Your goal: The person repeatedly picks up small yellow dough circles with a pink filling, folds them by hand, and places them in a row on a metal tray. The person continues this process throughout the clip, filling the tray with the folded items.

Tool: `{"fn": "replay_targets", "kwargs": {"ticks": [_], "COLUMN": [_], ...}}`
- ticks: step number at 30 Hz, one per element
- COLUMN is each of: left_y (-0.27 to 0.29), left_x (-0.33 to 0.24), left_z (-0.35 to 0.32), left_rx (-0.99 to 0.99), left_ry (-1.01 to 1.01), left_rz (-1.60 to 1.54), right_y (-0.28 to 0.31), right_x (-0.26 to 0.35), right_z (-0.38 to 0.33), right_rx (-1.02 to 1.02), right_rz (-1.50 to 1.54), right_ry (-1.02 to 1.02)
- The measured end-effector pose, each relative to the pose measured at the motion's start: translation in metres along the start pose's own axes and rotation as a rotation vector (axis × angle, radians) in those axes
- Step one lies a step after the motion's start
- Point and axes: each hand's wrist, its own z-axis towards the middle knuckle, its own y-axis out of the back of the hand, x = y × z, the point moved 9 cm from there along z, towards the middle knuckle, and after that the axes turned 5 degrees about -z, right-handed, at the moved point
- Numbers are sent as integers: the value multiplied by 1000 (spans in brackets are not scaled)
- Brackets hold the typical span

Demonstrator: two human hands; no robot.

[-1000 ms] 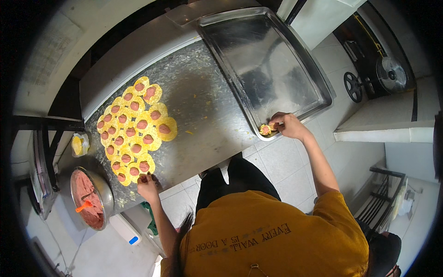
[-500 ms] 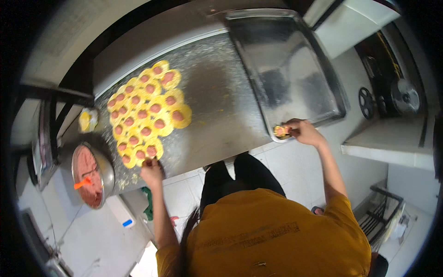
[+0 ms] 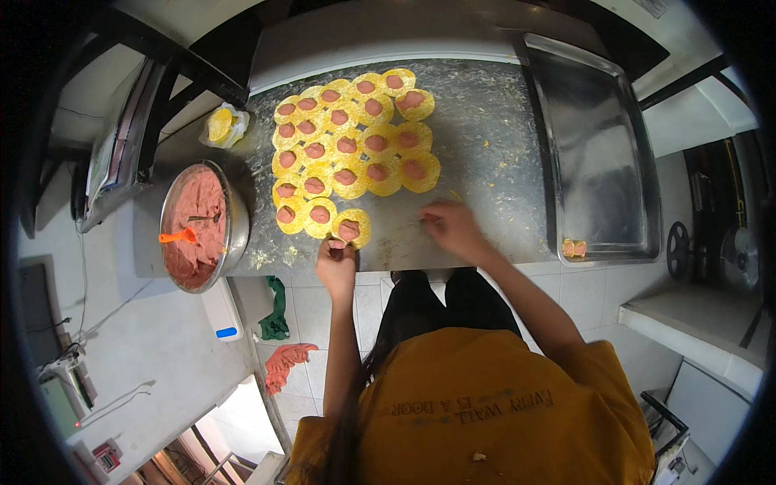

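Observation:
Several round yellow wrappers [image 3: 335, 155], each topped with a lump of pink filling, lie close together and overlapping on the grey speckled counter. With its fingertips pinched, my left hand [image 3: 335, 263] takes hold of the near edge of the closest filled wrapper [image 3: 350, 241]. My right hand [image 3: 454, 229] is over the counter to the right of the wrappers, its fingers loosely apart and nothing visible in them. One small filled dumpling [image 3: 574, 249] sits in the near left corner of the large metal tray [image 3: 558, 145].
At the left stands a metal bowl [image 3: 238, 230] of pink filling, with an orange-handled tool [image 3: 178, 235] in it. Behind it is a plastic bag [image 3: 234, 129] with yellow wrappers. A white device [image 3: 217, 307] and green cloth [image 3: 275, 311] are below the counter's edge.
My right hand has let go of the dumpling in the tray's corner and come back left toward the wrappers. My left hand stays at the nearest wrapper. The whole view has shifted.

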Motion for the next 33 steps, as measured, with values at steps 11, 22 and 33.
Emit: {"fn": "replay_targets", "kwargs": {"ticks": [11, 22, 33], "left_y": [9, -15, -34], "left_x": [-16, -17, -13], "left_z": [1, 12, 7], "left_rx": [101, 338, 409], "left_ry": [24, 8, 282], "left_rz": [-97, -275, -563], "right_y": [-111, -121, -115], "right_x": [22, -3, -4], "right_z": [34, 13, 1], "right_rx": [-60, -84, -114], "right_rz": [-110, 736, 855], "right_ry": [-93, -321, -387]}}
